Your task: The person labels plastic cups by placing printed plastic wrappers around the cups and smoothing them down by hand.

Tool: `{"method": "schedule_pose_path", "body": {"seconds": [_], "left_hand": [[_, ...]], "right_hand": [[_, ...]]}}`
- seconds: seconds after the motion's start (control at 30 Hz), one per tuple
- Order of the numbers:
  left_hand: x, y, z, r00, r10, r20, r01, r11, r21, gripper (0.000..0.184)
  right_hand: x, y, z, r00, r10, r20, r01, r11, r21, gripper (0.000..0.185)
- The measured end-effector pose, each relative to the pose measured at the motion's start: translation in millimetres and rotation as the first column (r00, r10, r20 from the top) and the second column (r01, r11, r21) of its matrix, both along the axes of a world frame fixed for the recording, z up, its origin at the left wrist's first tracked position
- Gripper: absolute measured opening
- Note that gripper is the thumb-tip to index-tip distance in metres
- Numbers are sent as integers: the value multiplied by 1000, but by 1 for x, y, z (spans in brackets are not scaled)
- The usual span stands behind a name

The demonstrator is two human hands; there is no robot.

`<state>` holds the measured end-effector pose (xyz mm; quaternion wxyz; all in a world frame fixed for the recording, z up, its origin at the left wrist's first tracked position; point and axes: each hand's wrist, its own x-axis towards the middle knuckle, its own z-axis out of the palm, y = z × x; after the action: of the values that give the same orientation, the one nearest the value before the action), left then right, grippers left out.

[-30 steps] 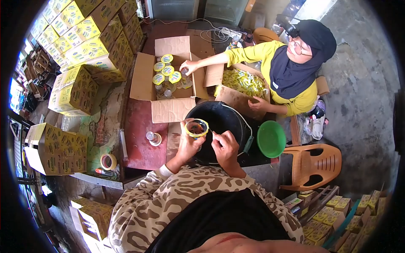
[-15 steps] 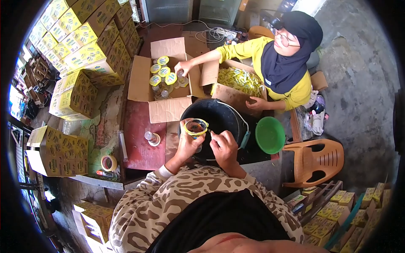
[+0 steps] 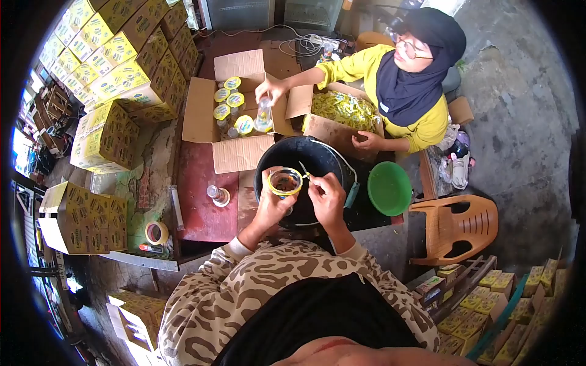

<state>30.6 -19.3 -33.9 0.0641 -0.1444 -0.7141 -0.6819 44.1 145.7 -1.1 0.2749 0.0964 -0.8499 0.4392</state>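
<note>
My left hand (image 3: 276, 204) is wrapped around a clear plastic cup (image 3: 284, 182) with a yellow rim; its top looks open, with something dark inside. To its right, my right hand (image 3: 328, 198) pinches a small thin-bladed knife (image 3: 303, 167) that points up, with a yellow scrap near its base. Both hands are over a black bucket (image 3: 268, 160) with a wire handle. A co-worker's hand (image 3: 272, 89) grips a clear cup (image 3: 264, 116) above an open carton (image 3: 235, 160), where several yellow-lidded cups (image 3: 232, 83) stand.
A second carton (image 3: 329, 131) is full of yellow strips (image 3: 345, 110). Right of the bucket lies a green basin (image 3: 389, 189), near an orange chair (image 3: 455, 226). Left are a clear cup (image 3: 218, 195), a tape roll (image 3: 157, 233) and stacked printed boxes (image 3: 116, 58).
The blade in my right hand has swung clear of the cup's rim, and the cup's top shows more openly. The co-worker's hand has raised a cup in the carton.
</note>
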Motion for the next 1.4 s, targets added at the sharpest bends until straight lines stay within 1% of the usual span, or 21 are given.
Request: {"method": "schedule_pose_path", "body": {"seconds": [0.03,0.1,0.17,0.23,0.3,0.43,0.47,0.53,0.57,0.63,0.7,0.73,0.77,0.83,0.9,0.97,1.0,1.1,1.23,1.37,1.4], "left_hand": [[0,-1,8,999,11,31,-12,1000,25,59],[-4,-2,-2,999,13,32,-16,995,100,58],[-4,-2,-5,999,15,43,-19,995,100,57],[-2,-1,0,998,14,57,-20,995,101,57],[-1,0,2,1000,29,6,-29,1000,-7,55],[-11,-7,-23,996,57,-75,-65,993,-98,55],[-13,-8,-31,997,49,-55,-54,995,-81,55],[-13,-8,-24,999,-1,-34,-1,998,-56,54],[-4,-2,-20,995,-98,0,97,988,123,54],[-1,4,-10,997,-76,-22,78,993,83,57],[-5,-1,-11,993,-102,53,93,985,145,60],[-7,-4,-12,980,-138,141,103,969,227,64],[-8,-5,-14,981,-136,141,102,969,226,64],[-10,-8,-5,992,-119,45,109,975,193,68],[-11,-9,-5,990,-135,51,121,968,220,72],[-7,-8,3,982,-135,131,103,969,226,73],[-8,-8,0,977,-163,141,122,957,262,79],[-8,-4,-4,975,-192,115,146,935,324,87],[-6,2,-3,968,-216,129,158,921,356,86],[-6,10,-8,979,-174,101,133,936,325,79],[-8,12,-9,989,-128,76,99,946,310,77]], "right_hand": [[6,-1,7,1000,4,4,-4,1000,0,18],[21,-3,24,1000,12,24,-12,1000,-6,20],[28,-4,24,1000,20,-7,-19,1000,7,23],[30,-6,24,998,42,-39,-37,992,119,25],[24,-7,14,998,34,-45,-28,990,136,24],[11,-12,9,999,29,-39,-26,997,79,20],[9,-14,5,998,36,-47,-31,994,102,20],[4,-14,7,999,47,-26,-42,986,160,17],[-1,-13,3,999,44,-25,-39,986,160,17],[-12,-8,-15,994,18,107,-24,998,55,15],[-19,0,-18,997,33,68,-35,999,29,16],[-18,3,-14,998,26,62,-25,999,-22,16],[-15,6,-11,998,21,59,-16,997,-72,16],[-8,11,-4,997,26,68,-16,989,-144,19],[2,13,9,999,20,40,-16,995,-98,21],[15,9,21,1000,9,15,-8,998,-70,21],[21,8,24,1000,1,-7,-1,999,-39,22],[31,3,24,997,25,-75,-24,1000,20,24],[32,-5,20,995,1,-97,6,997,79,28],[35,-8,19,995,-6,-104,18,994,109,28],[35,-9,19,994,-9,-107,21,994,107,28]]}}
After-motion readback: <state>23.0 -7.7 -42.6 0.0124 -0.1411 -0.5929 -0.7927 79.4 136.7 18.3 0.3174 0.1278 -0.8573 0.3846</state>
